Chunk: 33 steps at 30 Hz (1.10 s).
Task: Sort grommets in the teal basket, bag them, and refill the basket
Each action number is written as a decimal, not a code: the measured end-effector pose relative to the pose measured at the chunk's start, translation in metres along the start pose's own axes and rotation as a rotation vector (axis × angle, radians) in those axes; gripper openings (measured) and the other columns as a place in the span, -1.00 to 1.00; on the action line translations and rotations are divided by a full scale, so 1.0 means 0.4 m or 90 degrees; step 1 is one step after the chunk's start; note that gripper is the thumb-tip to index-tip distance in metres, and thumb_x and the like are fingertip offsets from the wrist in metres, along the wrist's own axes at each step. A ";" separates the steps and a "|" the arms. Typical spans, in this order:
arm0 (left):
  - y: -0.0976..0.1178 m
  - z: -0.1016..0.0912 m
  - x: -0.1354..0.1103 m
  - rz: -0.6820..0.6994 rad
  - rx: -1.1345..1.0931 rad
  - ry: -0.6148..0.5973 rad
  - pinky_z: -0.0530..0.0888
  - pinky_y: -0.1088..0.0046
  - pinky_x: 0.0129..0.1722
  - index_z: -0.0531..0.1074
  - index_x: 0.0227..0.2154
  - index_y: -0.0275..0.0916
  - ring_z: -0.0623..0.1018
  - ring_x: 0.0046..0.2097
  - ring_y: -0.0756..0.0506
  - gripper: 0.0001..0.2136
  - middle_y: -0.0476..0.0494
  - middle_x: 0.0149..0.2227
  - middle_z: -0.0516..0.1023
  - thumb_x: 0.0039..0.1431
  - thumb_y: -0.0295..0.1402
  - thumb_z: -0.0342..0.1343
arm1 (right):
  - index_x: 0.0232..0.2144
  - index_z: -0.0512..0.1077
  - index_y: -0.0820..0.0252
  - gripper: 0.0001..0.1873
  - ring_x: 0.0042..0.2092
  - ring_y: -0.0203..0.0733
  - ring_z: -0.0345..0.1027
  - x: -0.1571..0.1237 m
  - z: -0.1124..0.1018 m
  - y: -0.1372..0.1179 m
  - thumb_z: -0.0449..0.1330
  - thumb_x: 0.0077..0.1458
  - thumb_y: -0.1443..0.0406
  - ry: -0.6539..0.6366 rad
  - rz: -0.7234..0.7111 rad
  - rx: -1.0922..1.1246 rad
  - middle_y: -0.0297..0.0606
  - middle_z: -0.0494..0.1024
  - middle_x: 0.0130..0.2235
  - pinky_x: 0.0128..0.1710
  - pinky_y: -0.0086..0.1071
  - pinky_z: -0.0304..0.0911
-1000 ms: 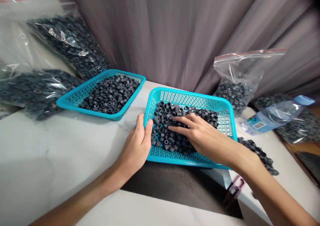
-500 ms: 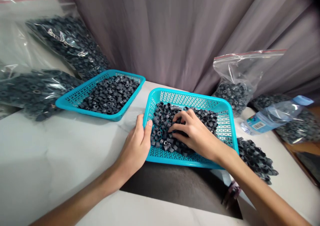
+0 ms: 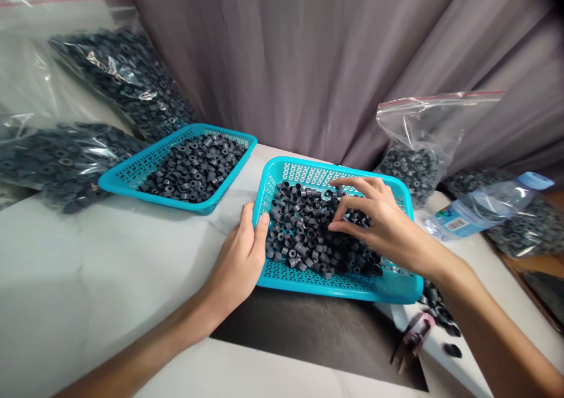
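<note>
My left hand (image 3: 242, 251) grips the left rim of a turquoise plastic basket (image 3: 330, 292), thumb inside and fingers outside. Small dark grey ring-shaped plastic pieces (image 3: 304, 227) lie heaped in that basket, which is perforated. Above the heap, toward the basket's right side, is my right hand (image 3: 379, 221). Its thumb and index fingertip meet in a pinch, with the other fingers curled loosely. Whatever may be between those fingertips is too small to make out against the dark pieces.
A second turquoise basket (image 3: 207, 207) with similar pieces stands to the left. Clear bags of pieces (image 3: 132, 80) are behind it; another bag (image 3: 409, 169) and a water bottle (image 3: 480, 207) are at right. A pink-handled tool (image 3: 416, 333) lies near loose pieces (image 3: 440, 313).
My right hand has lifted out of the heap and moved right, its thumb and index finger now pinched. The left hand keeps its hold on the rim.
</note>
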<state>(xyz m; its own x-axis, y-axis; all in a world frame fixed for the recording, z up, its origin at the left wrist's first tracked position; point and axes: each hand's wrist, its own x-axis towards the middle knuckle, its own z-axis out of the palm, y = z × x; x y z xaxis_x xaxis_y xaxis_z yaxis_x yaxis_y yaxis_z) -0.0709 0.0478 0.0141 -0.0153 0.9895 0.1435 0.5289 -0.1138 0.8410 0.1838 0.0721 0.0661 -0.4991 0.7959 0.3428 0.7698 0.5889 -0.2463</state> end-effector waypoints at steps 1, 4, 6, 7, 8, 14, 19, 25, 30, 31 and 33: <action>0.000 0.000 0.000 0.000 0.001 0.000 0.34 0.32 -0.26 0.27 -0.10 -0.14 0.44 -0.33 -0.10 -0.78 0.01 -0.38 0.40 0.45 -0.15 -0.18 | -0.34 0.50 0.07 -0.84 0.26 0.16 0.12 -0.001 -0.002 0.006 0.30 0.24 0.15 0.007 0.002 -0.017 -0.27 0.36 0.29 0.25 0.16 0.08; -0.002 0.001 0.001 -0.006 0.004 -0.001 0.35 0.31 -0.26 0.27 -0.08 -0.14 0.45 -0.32 -0.11 -0.76 0.00 -0.38 0.40 0.45 -0.13 -0.17 | -0.34 0.48 0.09 -0.85 0.17 0.15 0.24 -0.004 -0.016 0.014 0.32 0.22 0.18 0.002 0.010 -0.030 -0.22 0.51 0.13 0.17 0.13 0.14; -0.005 0.001 0.002 -0.013 0.008 0.001 0.36 0.29 -0.24 0.28 -0.05 -0.14 0.46 -0.30 -0.13 -0.75 -0.01 -0.36 0.43 0.45 -0.12 -0.17 | -0.33 0.46 0.10 -0.86 -0.03 0.01 0.39 -0.006 -0.026 0.008 0.30 0.26 0.20 -0.043 0.037 0.024 -0.24 0.59 -0.10 0.00 -0.05 0.26; -0.006 0.002 0.002 -0.014 0.009 0.002 0.37 0.29 -0.24 0.28 -0.03 -0.14 0.47 -0.29 -0.13 -0.74 -0.02 -0.35 0.44 0.45 -0.11 -0.17 | -0.32 0.44 0.11 -0.86 -0.14 -0.07 0.41 -0.006 -0.029 0.003 0.28 0.28 0.21 -0.067 0.054 0.060 -0.28 0.59 -0.20 -0.11 -0.15 0.29; -0.007 0.002 0.003 -0.015 0.010 0.001 0.37 0.29 -0.24 0.28 -0.02 -0.14 0.47 -0.29 -0.13 -0.73 -0.02 -0.35 0.44 0.45 -0.11 -0.17 | -0.32 0.43 0.11 -0.86 -0.22 -0.13 0.42 -0.006 -0.032 -0.002 0.27 0.29 0.22 -0.087 0.069 0.095 -0.32 0.58 -0.26 -0.19 -0.22 0.28; -0.007 0.000 0.003 -0.011 0.008 0.001 0.36 0.29 -0.26 0.28 -0.04 -0.14 0.45 -0.33 -0.12 -0.73 0.00 -0.38 0.40 0.45 -0.11 -0.17 | -0.32 0.42 0.11 -0.84 -0.17 -0.18 0.46 -0.003 -0.015 -0.015 0.25 0.31 0.21 -0.091 0.051 0.219 -0.32 0.60 -0.18 -0.16 -0.27 0.29; -0.002 -0.001 0.002 -0.006 0.008 0.002 0.38 0.28 -0.23 0.29 -0.03 -0.15 0.48 -0.29 -0.13 -0.72 -0.03 -0.35 0.44 0.44 -0.11 -0.18 | -0.36 0.34 0.12 -0.81 -0.16 -0.18 0.46 0.003 0.006 -0.011 0.21 0.33 0.27 -0.059 0.041 0.227 -0.26 0.59 -0.16 -0.17 -0.28 0.30; 0.001 -0.001 0.002 -0.003 -0.001 -0.005 0.39 0.26 -0.16 0.28 -0.03 -0.16 0.49 -0.23 -0.14 -0.73 -0.06 -0.31 0.47 0.45 -0.14 -0.18 | -0.35 0.32 0.10 -0.80 -0.18 -0.16 0.49 0.005 0.005 -0.018 0.15 0.36 0.24 -0.069 0.051 0.273 -0.23 0.62 -0.19 -0.20 -0.26 0.34; -0.002 -0.002 0.000 -0.012 -0.005 -0.013 0.37 0.26 -0.20 0.28 0.00 -0.16 0.47 -0.27 -0.14 -0.72 -0.04 -0.34 0.45 0.45 -0.12 -0.18 | -0.30 0.40 0.12 -0.77 -0.17 -0.12 0.52 0.004 0.005 -0.014 0.19 0.34 0.12 -0.058 0.081 0.329 -0.20 0.64 -0.20 -0.18 -0.22 0.40; -0.002 -0.002 0.000 -0.011 -0.003 -0.013 0.37 0.26 -0.20 0.28 0.00 -0.16 0.46 -0.28 -0.14 -0.72 -0.04 -0.34 0.45 0.45 -0.12 -0.18 | -0.29 0.42 0.13 -0.76 -0.17 -0.12 0.52 0.005 0.005 -0.012 0.20 0.32 0.10 -0.055 0.090 0.350 -0.20 0.64 -0.20 -0.16 -0.22 0.41; -0.003 -0.002 0.002 -0.011 -0.001 -0.012 0.36 0.26 -0.19 0.27 0.01 -0.16 0.46 -0.27 -0.14 -0.71 -0.04 -0.33 0.46 0.46 -0.11 -0.18 | -0.28 0.45 0.14 -0.75 -0.16 -0.13 0.54 0.008 0.006 -0.008 0.24 0.30 0.08 -0.057 0.103 0.397 -0.22 0.64 -0.22 -0.12 -0.23 0.42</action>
<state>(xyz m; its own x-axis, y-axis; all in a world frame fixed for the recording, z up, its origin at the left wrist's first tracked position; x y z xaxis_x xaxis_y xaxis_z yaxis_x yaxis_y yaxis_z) -0.0720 0.0485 0.0135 -0.0090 0.9929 0.1189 0.5267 -0.0963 0.8446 0.1789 0.0730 0.0657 -0.4479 0.8744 0.1868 0.4764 0.4101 -0.7777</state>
